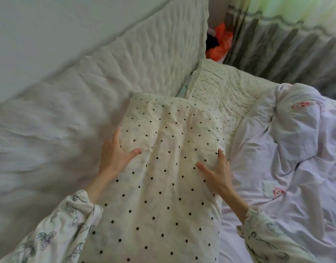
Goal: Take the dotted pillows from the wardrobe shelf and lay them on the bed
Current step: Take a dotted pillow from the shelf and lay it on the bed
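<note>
A cream pillow with black dots (163, 168) lies lengthwise on the bed (288, 215), its far end against the padded headboard (83, 103). My left hand (116, 152) grips its left edge and my right hand (217, 171) grips its right edge, thumbs lying on top. A second dotted pillow (222, 92) lies flat just beyond it, at the head of the bed to the right. The wardrobe shelf is out of view.
A rumpled pale lilac quilt (296, 130) with pink prints is bunched on the right of the bed. An orange bag (220, 44) sits in the corner behind the headboard, beside grey-green curtains (288, 42).
</note>
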Demonstrator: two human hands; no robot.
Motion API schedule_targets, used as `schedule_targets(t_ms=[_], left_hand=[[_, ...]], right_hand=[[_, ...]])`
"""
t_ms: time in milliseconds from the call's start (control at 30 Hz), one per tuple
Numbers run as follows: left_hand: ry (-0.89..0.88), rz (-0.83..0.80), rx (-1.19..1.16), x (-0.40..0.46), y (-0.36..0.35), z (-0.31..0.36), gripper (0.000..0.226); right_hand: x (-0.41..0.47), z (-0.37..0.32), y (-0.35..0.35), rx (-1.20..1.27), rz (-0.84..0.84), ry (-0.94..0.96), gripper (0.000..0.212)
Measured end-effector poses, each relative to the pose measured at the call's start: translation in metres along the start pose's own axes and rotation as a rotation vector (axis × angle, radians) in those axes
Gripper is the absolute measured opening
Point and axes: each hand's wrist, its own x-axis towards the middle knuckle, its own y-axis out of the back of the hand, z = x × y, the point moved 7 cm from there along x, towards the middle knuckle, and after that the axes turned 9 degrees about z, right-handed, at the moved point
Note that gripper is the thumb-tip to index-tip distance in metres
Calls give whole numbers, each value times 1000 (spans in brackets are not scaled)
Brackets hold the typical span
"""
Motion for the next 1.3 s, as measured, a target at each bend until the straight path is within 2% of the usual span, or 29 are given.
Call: schedule_targets(t_ms=[133, 300, 400, 500, 600, 700, 767, 833, 900, 967, 1167, 1233, 1300], left_hand=[[3, -127, -75, 57, -51, -23, 104], [-58, -187, 94, 93, -105, -57, 104], [-17, -229, 128, 95, -140, -91, 93], [54, -360, 155, 82, -173, -132, 85], [45, -439, 257, 85, -189, -156, 83], [20, -372, 316, 116, -192, -147, 79], [43, -389, 285, 137, -205, -133, 82], [164, -457, 145, 149, -225, -122, 87], [293, -470, -15, 155, -242, -116, 90], [290, -405, -90, 159, -246, -110, 86], [38, -326, -57, 192, -229, -64, 85], [9, -305, -2, 211, -230, -55, 85], [18, -359, 210, 215, -237, -63, 86]], right_hand=[[18, 20, -47, 18, 41, -83, 89], [24, 70, -97, 4, 41, -209, 94], [22, 109, -125, -76, -56, -302, 93], [20, 145, -145, -215, -222, -371, 78], [33, 158, -155, -251, -230, -358, 66], [59, 159, -158, -146, -82, -415, 70], [81, 163, -160, -28, 6, -511, 78], [96, 176, -167, 141, -5, -662, 85], [103, 183, -174, 311, -54, -773, 80], [108, 184, -174, 362, -48, -768, 63], [133, 152, -159, 419, 131, -656, 30], [150, 135, -155, 390, 143, -562, 32], [154, 126, -163, 355, 86, -522, 45]])
